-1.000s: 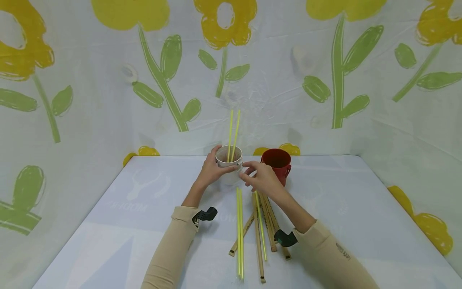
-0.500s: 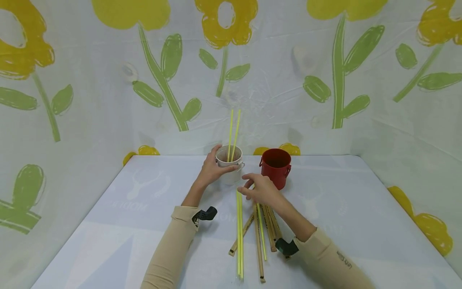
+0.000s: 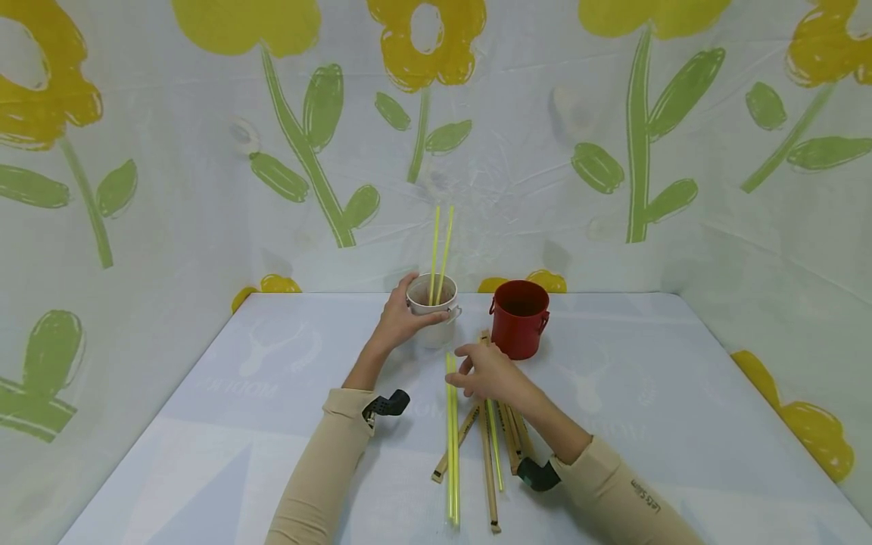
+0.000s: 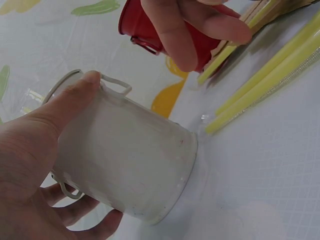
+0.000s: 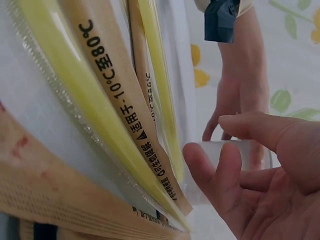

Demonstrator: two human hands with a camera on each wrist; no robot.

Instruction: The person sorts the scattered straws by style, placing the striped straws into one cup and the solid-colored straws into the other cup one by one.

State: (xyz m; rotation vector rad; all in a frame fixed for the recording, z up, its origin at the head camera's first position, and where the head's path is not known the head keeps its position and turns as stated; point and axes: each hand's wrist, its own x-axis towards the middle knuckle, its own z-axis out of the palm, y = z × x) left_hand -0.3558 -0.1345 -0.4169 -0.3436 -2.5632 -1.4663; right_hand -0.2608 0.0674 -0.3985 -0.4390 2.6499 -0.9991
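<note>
On the surface, my left hand (image 3: 398,322) is gripping the white cup (image 3: 432,310) while my right hand (image 3: 489,372), fingers loose, is reaching for a yellow straw (image 3: 451,431); next comes pinching it.

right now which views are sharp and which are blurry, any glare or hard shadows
Head view: even, soft light, only faint shadows behind the white cup and red cup, all fairly sharp. Left wrist view: white cup crisp, right hand and yellow straws soft. Right wrist view: the printed paper-wrapped straw is sharp, the left hand behind is hazy and washed out.
</note>
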